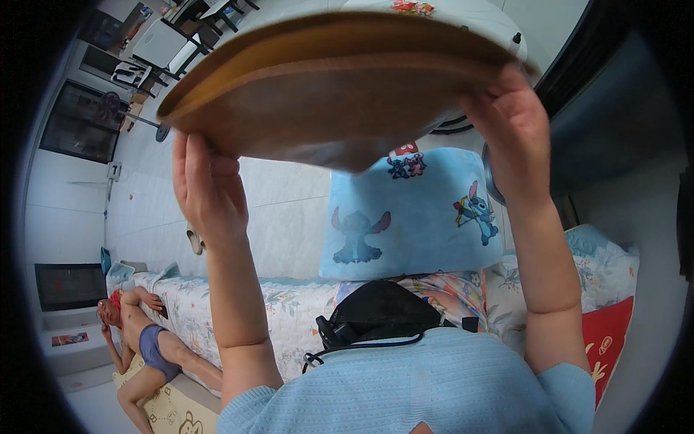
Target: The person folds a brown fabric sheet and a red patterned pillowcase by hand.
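A brown, wide-mouthed bag or pouch [325, 108] is held up high in front of me, its mouth spread and its ochre inside showing along the top. It is slightly blurred, and I cannot tell its material. My left hand [209, 190] pinches its left corner between thumb and fingers. On the opposite corner, my right hand [512, 130] grips the edge. Below the bag, a light-blue plush cushion or cover [412, 228] with cartoon figures lies before me. The bag hides its far left part. Against my waist rests a black mesh pouch [385, 309] with a cable.
A sofa with a floral quilted cover [293, 304] runs to the left, where another person [157, 347] reclines. A red cushion [607, 347] lies at the right. Beyond stand a round white table [488, 27], chairs [162, 46] and a floor fan [135, 116]. Slippers [194, 240] lie on the tiles.
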`<state>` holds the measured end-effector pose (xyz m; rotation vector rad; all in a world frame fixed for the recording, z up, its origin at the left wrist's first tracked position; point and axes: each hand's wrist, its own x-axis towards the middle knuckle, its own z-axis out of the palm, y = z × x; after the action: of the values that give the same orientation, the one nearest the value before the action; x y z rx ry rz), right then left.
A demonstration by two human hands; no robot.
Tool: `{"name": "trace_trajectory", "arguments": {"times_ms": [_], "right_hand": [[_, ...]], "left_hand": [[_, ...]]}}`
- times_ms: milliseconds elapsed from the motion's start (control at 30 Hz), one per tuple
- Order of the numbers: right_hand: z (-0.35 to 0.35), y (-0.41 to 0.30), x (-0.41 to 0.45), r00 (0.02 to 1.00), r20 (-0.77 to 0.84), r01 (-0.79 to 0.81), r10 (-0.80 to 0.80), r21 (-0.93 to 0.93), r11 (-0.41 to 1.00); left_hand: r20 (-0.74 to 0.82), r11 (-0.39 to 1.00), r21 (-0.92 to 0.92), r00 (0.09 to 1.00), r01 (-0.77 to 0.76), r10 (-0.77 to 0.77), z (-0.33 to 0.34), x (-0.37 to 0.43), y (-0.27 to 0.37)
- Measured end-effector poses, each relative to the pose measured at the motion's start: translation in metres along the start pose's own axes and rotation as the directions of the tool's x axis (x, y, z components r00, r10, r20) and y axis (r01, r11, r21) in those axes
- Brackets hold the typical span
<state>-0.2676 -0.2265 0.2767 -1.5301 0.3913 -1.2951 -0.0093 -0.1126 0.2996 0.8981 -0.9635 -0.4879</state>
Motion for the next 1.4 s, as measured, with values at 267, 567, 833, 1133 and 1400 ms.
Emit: {"name": "trace_trajectory", "arguments": {"times_ms": [267,567,833,1133,1400], "right_hand": [[-0.023,0.054,-0.122,0.901,0.196,-0.327,0.386,-0.275,0.904],[-0.026,0.126,-0.202,0.712,-0.070,-0.684,0.699,-0.296,0.666],[-0.032,0.181,-0.208,0.522,-0.211,-0.800,0.827,-0.458,0.388],[-0.022,0.150,-0.195,0.638,-0.247,-0.683,0.729,-0.619,0.388],[-0.035,0.123,-0.200,0.808,0.449,0.162,0.380,-0.791,0.591]], "left_hand": [[0.259,0.729,0.389,0.692,0.564,-0.673,-0.070,-0.122,-0.072],[0.129,0.468,0.542,0.481,0.698,-0.867,-0.086,-0.170,-0.123],[0.092,0.271,0.944,0.638,0.189,-0.765,-0.086,-0.190,-0.189],[0.739,0.521,0.674,0.457,-0.524,-0.496,-0.062,-0.176,-0.127],[0.687,0.585,0.711,0.563,-0.389,-0.460,-0.060,-0.174,-0.134]]}}
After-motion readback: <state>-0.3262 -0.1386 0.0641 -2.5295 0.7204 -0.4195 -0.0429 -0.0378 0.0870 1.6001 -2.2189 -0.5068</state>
